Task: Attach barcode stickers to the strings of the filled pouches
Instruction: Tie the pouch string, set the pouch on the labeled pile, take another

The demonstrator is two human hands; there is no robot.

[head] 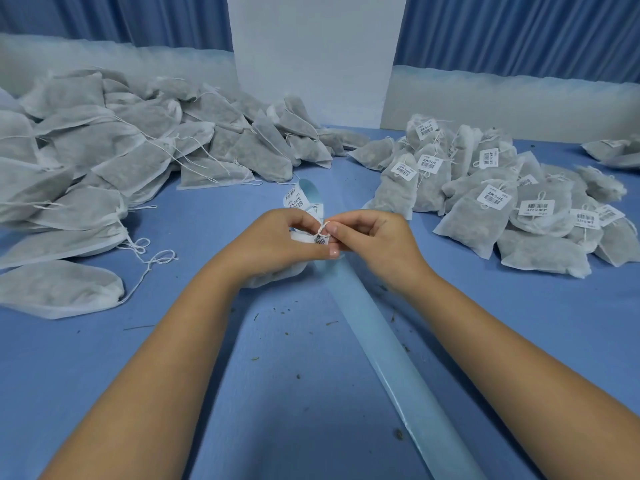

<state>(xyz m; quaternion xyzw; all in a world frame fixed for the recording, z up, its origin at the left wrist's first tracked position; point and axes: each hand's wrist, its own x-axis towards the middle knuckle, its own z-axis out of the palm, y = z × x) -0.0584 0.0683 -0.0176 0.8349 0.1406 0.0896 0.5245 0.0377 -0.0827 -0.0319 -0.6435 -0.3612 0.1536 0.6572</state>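
Our left hand (273, 239) and right hand (375, 242), fingers curled, pinch the barcode sticker (321, 240) at the string (323, 228) of the pouch (277, 277) lying on the surface (284, 375) under them.

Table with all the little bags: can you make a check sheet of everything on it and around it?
Surface: blue table, flat.
Job's things: unlabelled pouches piled on the left; labelled pouches piled on the right; one pouch under the hands, its string meeting a barcode sticker; sticker strip curling behind the hands; bare backing strip running toward the camera.
Clutter: small dark crumbs scattered on the table.
Fingers: left hand and right hand both pinch the string, close together.
Cables: nothing seen.
Surroundings: blue curtains and a white panel behind.
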